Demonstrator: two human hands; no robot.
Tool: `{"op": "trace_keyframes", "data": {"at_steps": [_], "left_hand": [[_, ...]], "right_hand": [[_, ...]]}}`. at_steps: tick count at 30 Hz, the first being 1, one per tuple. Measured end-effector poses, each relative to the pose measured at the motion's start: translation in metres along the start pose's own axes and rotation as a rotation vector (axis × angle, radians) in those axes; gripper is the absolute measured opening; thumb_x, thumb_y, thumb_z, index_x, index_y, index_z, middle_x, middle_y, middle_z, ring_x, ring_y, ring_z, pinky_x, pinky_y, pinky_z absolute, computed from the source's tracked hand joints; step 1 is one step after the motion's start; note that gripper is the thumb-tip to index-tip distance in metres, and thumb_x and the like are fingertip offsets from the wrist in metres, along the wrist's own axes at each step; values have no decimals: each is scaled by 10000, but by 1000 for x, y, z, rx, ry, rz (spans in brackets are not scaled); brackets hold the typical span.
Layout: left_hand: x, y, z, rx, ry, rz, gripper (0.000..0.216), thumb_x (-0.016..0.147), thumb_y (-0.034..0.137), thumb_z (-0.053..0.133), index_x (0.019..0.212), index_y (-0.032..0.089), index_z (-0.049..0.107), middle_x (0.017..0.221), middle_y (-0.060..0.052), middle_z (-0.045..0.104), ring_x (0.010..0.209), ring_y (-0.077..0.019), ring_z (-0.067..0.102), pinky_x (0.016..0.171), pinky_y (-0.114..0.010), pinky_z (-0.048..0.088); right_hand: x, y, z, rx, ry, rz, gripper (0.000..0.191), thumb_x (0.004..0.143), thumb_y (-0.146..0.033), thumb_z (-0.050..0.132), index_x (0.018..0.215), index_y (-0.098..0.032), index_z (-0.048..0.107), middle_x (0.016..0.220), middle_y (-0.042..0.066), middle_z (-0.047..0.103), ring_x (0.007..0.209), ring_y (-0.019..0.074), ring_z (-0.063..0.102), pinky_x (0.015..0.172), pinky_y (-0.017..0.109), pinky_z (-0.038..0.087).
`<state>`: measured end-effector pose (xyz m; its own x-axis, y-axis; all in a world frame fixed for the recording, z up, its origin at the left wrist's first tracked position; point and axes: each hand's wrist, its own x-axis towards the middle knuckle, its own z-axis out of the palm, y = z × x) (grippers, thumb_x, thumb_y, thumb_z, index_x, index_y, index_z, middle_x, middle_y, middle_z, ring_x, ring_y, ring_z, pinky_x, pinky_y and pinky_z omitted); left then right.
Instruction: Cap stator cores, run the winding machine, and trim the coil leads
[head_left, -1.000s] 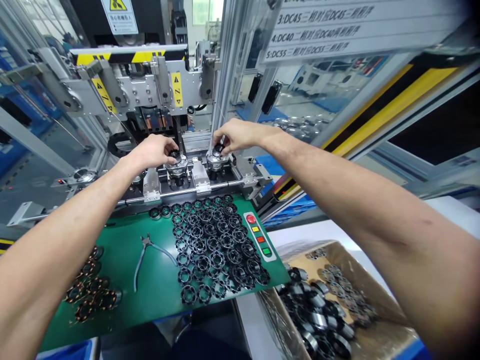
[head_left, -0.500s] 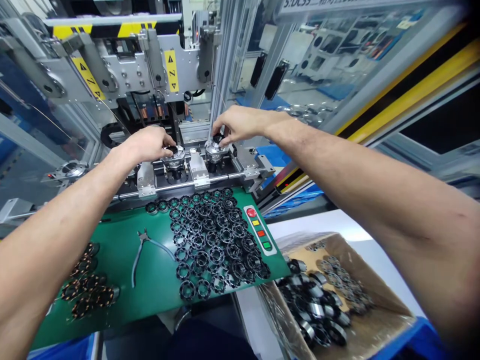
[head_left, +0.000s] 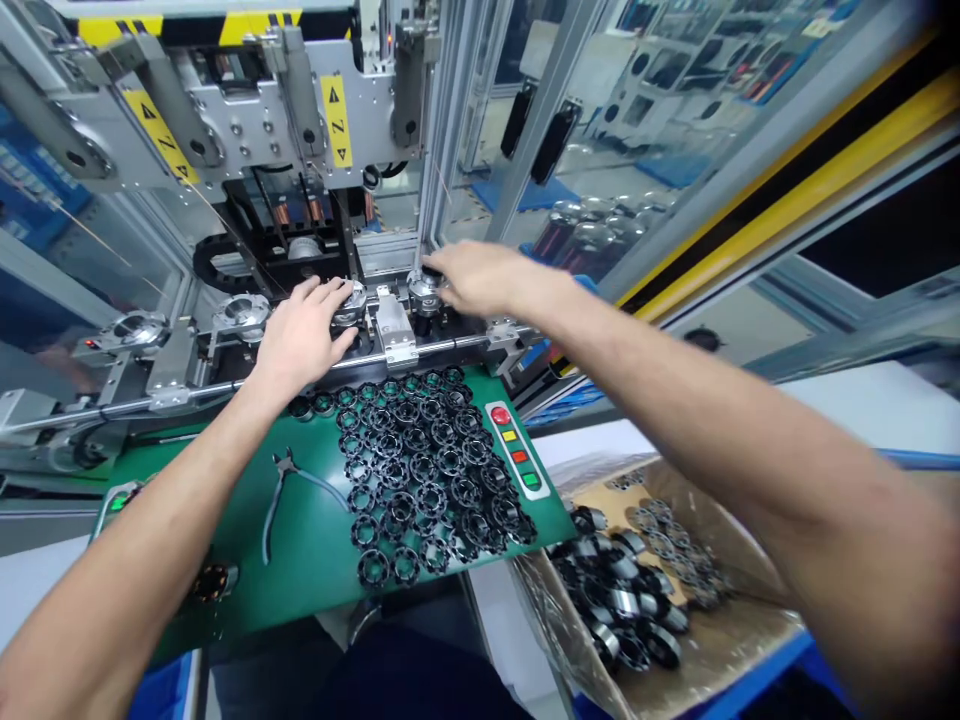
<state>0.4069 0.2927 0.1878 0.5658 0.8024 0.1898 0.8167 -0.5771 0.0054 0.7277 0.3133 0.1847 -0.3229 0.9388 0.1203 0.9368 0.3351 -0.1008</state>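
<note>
My left hand (head_left: 306, 330) is open, its fingers spread over the near side of a round metal fixture (head_left: 352, 306) on the machine's rail. Its fingertips cover part of that fixture. To the right, my right hand (head_left: 484, 280) is at the rightmost round fixture (head_left: 424, 298), thumb and forefinger apart at its upper edge. Something black shows under the forefinger there; the other fingers are hidden behind the hand. On the green table (head_left: 307, 600) below lie rows of black slotted rings (head_left: 420, 465), several of them stacked.
Cutting pliers (head_left: 281, 500) lie left of the rings. A button panel (head_left: 517, 450) is on the table's right edge. A lined cardboard box (head_left: 720, 690) holds more rings (head_left: 630, 600). Wound cores (head_left: 214, 582) lie under my left forearm. Further fixtures (head_left: 241, 313) line the rail.
My left hand has opened and drawn back toward me from its fixture, its fingers spreading. My right hand has shifted slightly down, its fingers looser at the fixture. The view has swung a little.
</note>
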Motion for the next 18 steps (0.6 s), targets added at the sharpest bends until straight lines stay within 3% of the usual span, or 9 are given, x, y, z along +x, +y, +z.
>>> {"op": "trace_keyframes", "data": {"at_steps": [3, 5, 7, 9, 12, 13, 15, 18], "left_hand": [[6, 1, -5, -41, -26, -33, 712, 1160, 406, 613, 1814, 124, 589, 1909, -173, 563, 1791, -401, 462, 1495, -583, 386], [5, 3, -12, -91, 4, -50, 713, 1142, 405, 653, 1796, 123, 605, 1911, -163, 562, 1790, -369, 467, 1509, -550, 363], [-8, 9, -19, -155, 93, -53, 669, 1152, 390, 658, 1765, 125, 627, 1890, -153, 589, 1772, -323, 493, 1518, -518, 347], [-38, 20, -21, -218, 209, -11, 560, 1183, 398, 657, 1680, 143, 696, 1840, -138, 643, 1732, -298, 533, 1509, -533, 360], [-111, 45, -9, -290, 307, 211, 336, 1193, 488, 735, 1340, 219, 874, 1658, -85, 783, 1640, -321, 615, 1449, -613, 441], [-137, 55, -1, -301, 332, 306, 285, 1167, 511, 785, 1209, 254, 902, 1582, -71, 824, 1604, -346, 647, 1402, -632, 496], [-181, 74, 18, -267, 296, 395, 221, 1124, 481, 867, 1185, 274, 914, 1585, -102, 821, 1581, -389, 667, 1309, -644, 586], [-214, 91, 41, -176, 224, 423, 191, 1076, 397, 926, 1215, 267, 914, 1603, -157, 798, 1554, -425, 685, 1279, -681, 621]], "right_hand": [[-35, -21, 24, 27, 29, 44, 876, 1107, -222, 579, 1934, -28, 365, 2012, 253, 344, 1770, 531, 523, 1435, 734, 458], [-49, -29, 27, 47, 35, 67, 878, 1124, -253, 533, 1946, -30, 318, 2036, 246, 283, 1819, 542, 438, 1468, 771, 375], [-65, -36, 22, 78, 63, 58, 897, 1123, -305, 556, 1948, -50, 313, 2037, 233, 301, 1852, 517, 377, 1496, 749, 319], [-95, -45, 16, 147, 172, 5, 875, 1121, -352, 593, 1923, -75, 375, 1991, 226, 421, 1821, 470, 424, 1489, 692, 348], [-166, -75, 21, 272, 376, -129, 551, 1149, -425, 638, 1640, -188, 717, 1626, 179, 754, 1515, 411, 660, 1322, 631, 521], [-192, -88, 27, 293, 386, -171, 419, 1142, -456, 688, 1468, -220, 806, 1477, 158, 794, 1396, 399, 694, 1244, 615, 559], [-236, -116, 44, 296, 342, -186, 247, 1139, -420, 748, 1265, -236, 854, 1365, 149, 783, 1279, 376, 681, 1141, 573, 574], [-267, -153, 76, 271, 266, -156, 186, 1111, -390, 840, 1182, -218, 854, 1274, 160, 770, 1173, 362, 649, 1034, 532, 554]]}}
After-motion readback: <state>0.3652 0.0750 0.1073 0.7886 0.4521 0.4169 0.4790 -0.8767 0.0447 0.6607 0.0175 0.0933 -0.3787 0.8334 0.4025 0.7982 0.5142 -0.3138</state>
